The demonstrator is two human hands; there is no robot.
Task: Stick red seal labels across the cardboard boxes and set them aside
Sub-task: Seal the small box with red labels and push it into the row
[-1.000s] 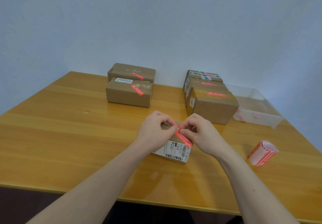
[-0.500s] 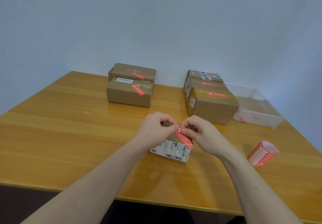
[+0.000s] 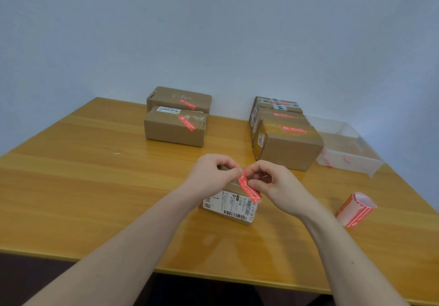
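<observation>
Both hands, left [image 3: 211, 177] and right [image 3: 273, 184], pinch a thin, floppy red seal label [image 3: 249, 186] over a small, likely light cardboard box [image 3: 231, 207] mid-desk [image 3: 95, 186]; edges seem the safest grip.

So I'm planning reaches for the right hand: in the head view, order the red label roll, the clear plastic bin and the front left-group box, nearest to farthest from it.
1. Red label roll, on the table to its right.
2. Front left-group box, beyond and left.
3. Clear plastic bin, far right; close to the box in distance, so this order is uncertain.
</observation>
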